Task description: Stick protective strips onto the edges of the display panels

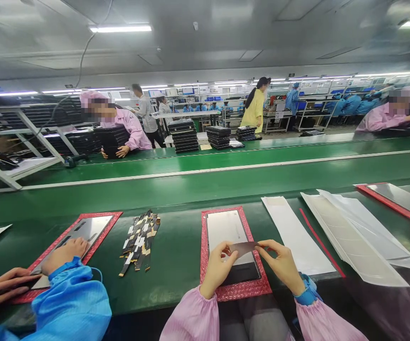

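Note:
A thin dark strip (243, 247) is stretched between my two hands, above a flat silver panel with a black lower end (242, 273). My left hand (219, 265) pinches the strip's left end between thumb and fingers. At its right end, my right hand (279, 260) pinches it the same way. The panel lies on a red bubble-wrap sheet (205, 265) on the green bench. Left of it rests a pile of black flex cables (141, 241) with white and gold patches.
White sheets (297, 237) and a red strip (322, 244) lie to my right. On the left, a co-worker's hands (64, 255) work on another panel (91, 227) on red wrap. Across the green belt (176, 189) stand stacks of black flat units (182, 136).

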### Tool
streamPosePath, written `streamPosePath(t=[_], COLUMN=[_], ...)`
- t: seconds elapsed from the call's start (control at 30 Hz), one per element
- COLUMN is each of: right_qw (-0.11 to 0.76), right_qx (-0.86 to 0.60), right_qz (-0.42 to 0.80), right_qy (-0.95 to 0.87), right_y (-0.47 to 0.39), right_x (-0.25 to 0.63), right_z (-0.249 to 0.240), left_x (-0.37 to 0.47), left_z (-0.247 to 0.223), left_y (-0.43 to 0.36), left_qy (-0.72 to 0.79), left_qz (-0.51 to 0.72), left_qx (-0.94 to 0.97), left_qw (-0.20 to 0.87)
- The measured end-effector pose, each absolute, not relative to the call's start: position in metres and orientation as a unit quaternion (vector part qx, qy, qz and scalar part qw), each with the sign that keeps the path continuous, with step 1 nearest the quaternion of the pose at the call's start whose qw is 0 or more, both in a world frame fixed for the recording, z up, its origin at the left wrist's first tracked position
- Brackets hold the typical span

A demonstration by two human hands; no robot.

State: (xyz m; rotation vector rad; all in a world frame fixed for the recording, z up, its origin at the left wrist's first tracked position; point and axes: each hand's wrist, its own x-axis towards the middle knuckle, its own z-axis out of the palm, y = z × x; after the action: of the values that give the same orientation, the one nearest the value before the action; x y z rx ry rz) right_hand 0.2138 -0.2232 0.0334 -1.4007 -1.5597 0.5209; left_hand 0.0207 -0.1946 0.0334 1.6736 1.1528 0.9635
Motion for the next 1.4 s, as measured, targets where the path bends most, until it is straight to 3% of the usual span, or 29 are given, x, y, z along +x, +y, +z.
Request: streamPosePath(t=[0.47, 1.07, 1.4], right_qw=[0.465, 0.337, 0.324], right_qx=[-0.572, -0.578, -0.568], right_qz=[0.15, 0.286, 0.294], right_qy=[-0.659, -0.686, -0.697], right_y=[-0.235, -0.239, -0.234], right_x=[0.206, 0.218, 0.226], right_z=[0.032, 0.02, 0.006], left_x=[0.007, -0.004, 0.002], left_z=[0.031, 0.01, 0.006], left_y=[-0.197, -0.21, -0.209], left_qy=[0.502, 0.524, 0.525], left_qz=[0.394, 0.308, 0.291], left_qx=[0.642, 0.652, 0.661], left_qw=[0.424, 0.454, 0.45])
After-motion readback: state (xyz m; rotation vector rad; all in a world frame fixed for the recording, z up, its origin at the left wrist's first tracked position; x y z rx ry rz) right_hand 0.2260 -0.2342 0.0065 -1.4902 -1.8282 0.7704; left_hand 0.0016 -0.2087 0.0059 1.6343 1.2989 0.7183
